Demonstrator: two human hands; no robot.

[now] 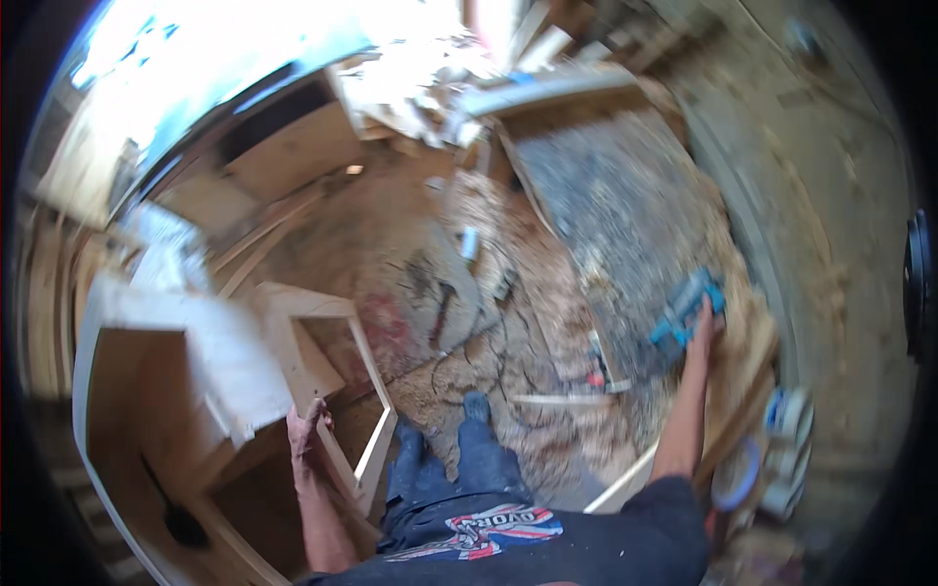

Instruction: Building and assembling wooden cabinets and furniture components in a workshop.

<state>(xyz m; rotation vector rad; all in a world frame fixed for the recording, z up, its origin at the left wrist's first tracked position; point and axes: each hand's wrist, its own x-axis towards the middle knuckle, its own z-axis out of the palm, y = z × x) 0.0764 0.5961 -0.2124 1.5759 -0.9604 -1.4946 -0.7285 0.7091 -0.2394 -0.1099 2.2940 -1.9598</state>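
On the left, my left hand (308, 427) is closed on the edge of a pale wooden frame (373, 444) with an open middle, which stands upright beside my legs. Out to the right, my right hand (704, 324) is wrapped round a teal power tool (684, 308); blur hides its exact kind. This tool is at the right edge of a grey, dust-covered board (616, 195), and I cannot tell whether it rests there or is lifted. Left of the frame is an open wooden cabinet box (88, 361) with a white panel (234, 366) on it.
A hammer-like tool (442, 313) lies on the dusty floor ahead of my feet. Wood shavings (547, 322) and a dark cable surround the board. Near my right side are a tape-like roll (735, 476) and several white containers (788, 444). Scrap wood (547, 44) is heaped at the far end.
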